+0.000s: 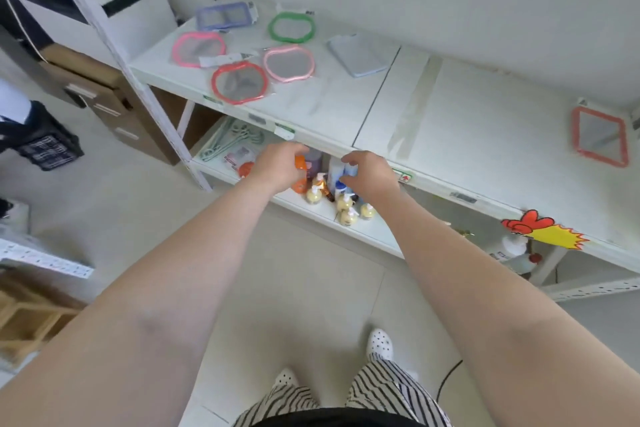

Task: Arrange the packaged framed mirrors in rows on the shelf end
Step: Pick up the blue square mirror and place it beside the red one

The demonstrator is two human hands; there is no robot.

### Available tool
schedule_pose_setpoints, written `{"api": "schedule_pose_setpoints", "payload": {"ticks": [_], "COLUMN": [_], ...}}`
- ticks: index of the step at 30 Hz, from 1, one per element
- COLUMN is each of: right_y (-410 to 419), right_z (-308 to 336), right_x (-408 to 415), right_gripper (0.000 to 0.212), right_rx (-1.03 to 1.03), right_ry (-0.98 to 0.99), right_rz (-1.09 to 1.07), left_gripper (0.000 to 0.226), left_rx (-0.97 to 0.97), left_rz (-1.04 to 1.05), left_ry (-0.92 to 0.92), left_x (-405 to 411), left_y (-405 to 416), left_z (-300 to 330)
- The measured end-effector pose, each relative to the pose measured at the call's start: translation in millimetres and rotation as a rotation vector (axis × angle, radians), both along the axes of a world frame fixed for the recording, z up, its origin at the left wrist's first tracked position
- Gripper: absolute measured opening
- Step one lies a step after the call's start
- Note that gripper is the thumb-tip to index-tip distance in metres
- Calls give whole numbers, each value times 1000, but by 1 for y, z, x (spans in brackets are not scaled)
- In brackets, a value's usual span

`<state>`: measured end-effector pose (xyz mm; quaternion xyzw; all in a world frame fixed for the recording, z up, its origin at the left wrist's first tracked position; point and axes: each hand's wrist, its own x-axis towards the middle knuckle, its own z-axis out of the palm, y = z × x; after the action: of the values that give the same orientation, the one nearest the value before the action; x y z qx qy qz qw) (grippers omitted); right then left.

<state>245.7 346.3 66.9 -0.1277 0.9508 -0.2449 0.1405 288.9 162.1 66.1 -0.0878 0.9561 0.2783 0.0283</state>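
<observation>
Mirrors laid out, both hands empty

I see five packaged mirrors (242, 45) clustered at the shelf's (346, 104) left end, one red-framed mirror (600, 136) far right. Left hand (280, 166) and right hand (370, 173) hover loosely curled, holding nothing. Bottles (332, 191) below sit partly hidden.

My left hand (280, 163) and right hand (369, 172) held out empty, fingers loosely curled, before the white shelf (346, 104), five framed mirrors (239, 82) grouped at its left end, one red rectangular mirror (600, 136) far right.

Bare shelf (346, 104) between mirror cluster (242, 52) and red mirror (600, 135)
</observation>
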Motion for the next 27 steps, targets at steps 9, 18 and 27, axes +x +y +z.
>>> {"api": "schedule_pose_setpoints", "payload": {"ticks": [9, 18, 27], "right_y": [-104, -197, -276], "right_z": [-8, -14, -16], "right_x": [-50, -128, -179], "right_gripper": [44, 46, 48], "right_rx": [36, 58, 46], "right_ry": [11, 47, 64], "right_rz": [95, 211, 183], "left_gripper": [44, 56, 53], "left_rx": [-15, -142, -193], "left_rz": [100, 88, 61], "left_ry": [-31, -58, -56], "left_x": [-25, -87, -141], "left_y": [-98, -183, -273], "left_z": [-4, 4, 1]}}
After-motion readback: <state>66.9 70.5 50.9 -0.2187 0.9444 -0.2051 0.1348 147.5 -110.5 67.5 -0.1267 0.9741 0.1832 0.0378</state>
